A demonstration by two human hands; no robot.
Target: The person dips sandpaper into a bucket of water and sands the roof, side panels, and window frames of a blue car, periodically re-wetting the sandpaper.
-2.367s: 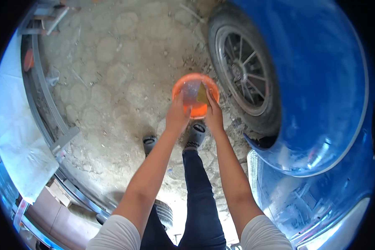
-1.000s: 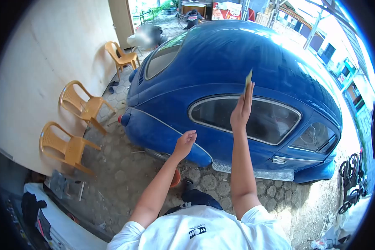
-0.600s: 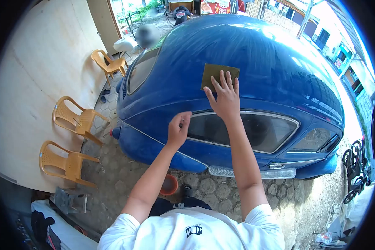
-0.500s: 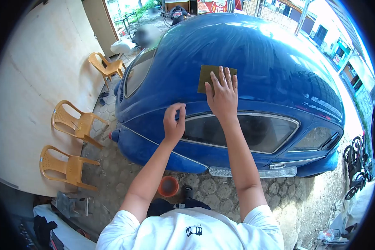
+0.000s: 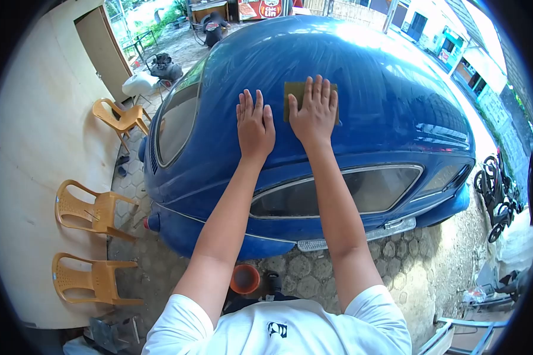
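A blue car (image 5: pixel 219 148) with a rounded, streaky roof fills the middle of the view. My right hand (image 5: pixel 315 112) lies flat on a brownish-green square sheet (image 5: pixel 292 89), pressing it against the roof with the fingers stretched out. Part of the sheet is hidden under the palm. To the left of it, my left hand (image 5: pixel 256 127) rests with spread fingers on the blue surface and holds nothing. Below both hands is the car's dark side window (image 5: pixel 361 189).
Three yellow plastic chairs (image 5: pixel 103 213) stand along the pale wall (image 5: pixel 35 148) at left. An orange bucket (image 5: pixel 244 279) is on the paving by my feet. A person (image 5: pixel 214 28) crouches at the back. Motorbikes (image 5: pixel 496 195) are at right.
My left hand has moved up onto the roof and its curled fingers have opened out. The right hand and the sheet have shifted slightly. The camera view has tilted and moved.
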